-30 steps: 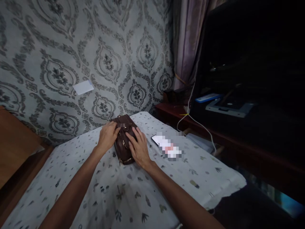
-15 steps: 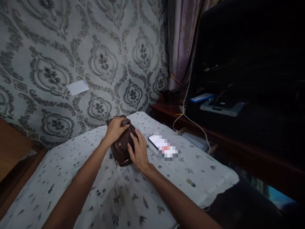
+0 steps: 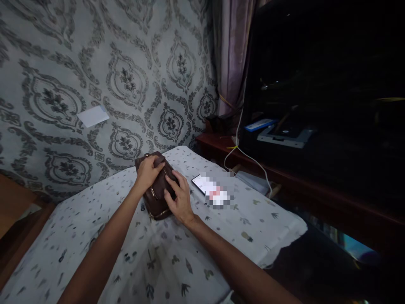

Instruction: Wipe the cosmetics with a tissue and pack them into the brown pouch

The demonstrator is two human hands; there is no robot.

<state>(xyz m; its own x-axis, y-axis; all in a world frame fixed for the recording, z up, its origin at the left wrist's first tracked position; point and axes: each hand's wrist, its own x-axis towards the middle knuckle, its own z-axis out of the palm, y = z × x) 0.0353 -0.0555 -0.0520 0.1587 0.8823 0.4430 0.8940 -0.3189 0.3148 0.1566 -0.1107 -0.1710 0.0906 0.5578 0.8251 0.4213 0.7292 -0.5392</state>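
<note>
A dark brown leather-like handbag (image 3: 154, 205) with gold zips lies on the patterned white cloth. My left hand (image 3: 148, 172) is closed on the far part of the bag, its fingers bent over a brown strap or flap there. Against the bag's right side rests my right hand (image 3: 181, 198), with fingers apart and the fingertips touching the top. The fingers partly cover the bag's zips. To the right of my right hand lies a phone (image 3: 202, 185) with a lit screen, partly blurred out; neither hand touches it.
The white cloth (image 3: 253, 228) covers the table, which meets a patterned wall (image 3: 129, 80) with a white card (image 3: 93, 116) on it. On the right are a dark red shelf (image 3: 209, 143), a white cable (image 3: 253, 159) and a large black screen (image 3: 316, 63). A brown wooden piece (image 3: 14, 202) stands left.
The camera has turned slightly right, so everything sits further left in the picture. Both hands stay on the bag, with the right fingers shifted only a little.
</note>
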